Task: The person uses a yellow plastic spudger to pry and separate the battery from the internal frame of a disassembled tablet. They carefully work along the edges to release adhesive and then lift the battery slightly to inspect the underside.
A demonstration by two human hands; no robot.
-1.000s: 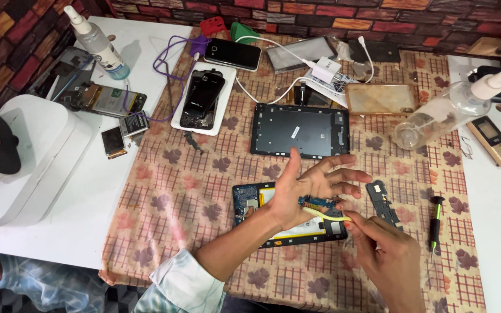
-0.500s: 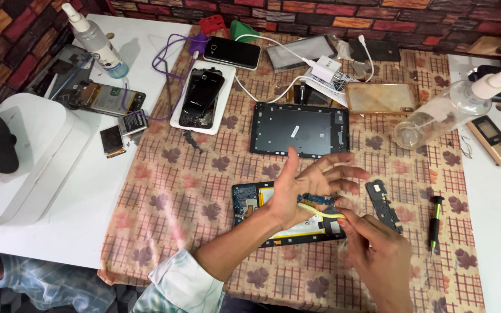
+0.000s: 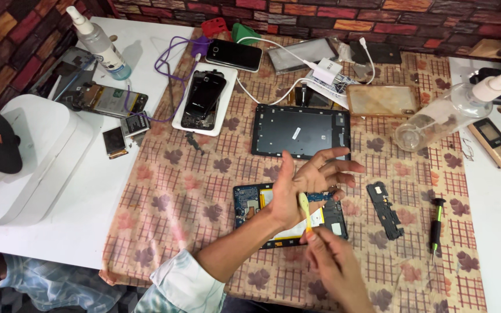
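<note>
A white table (image 3: 88,197) carries a beige checked cloth with brown leaf prints (image 3: 204,191). On the cloth lie an opened tablet body with its blue circuit board exposed (image 3: 250,203), a black tablet frame (image 3: 300,130), a black-handled screwdriver (image 3: 435,226) and a clear spray bottle (image 3: 447,113).

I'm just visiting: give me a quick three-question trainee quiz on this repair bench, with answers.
1. True or false: the right hand holds a yellow toothbrush.
2. What lies under the left hand? A) opened tablet B) a laptop C) a camera
3. Which colour is the screwdriver handle's stripe?

Key: 1 true. 2 A. 3 green.
</note>
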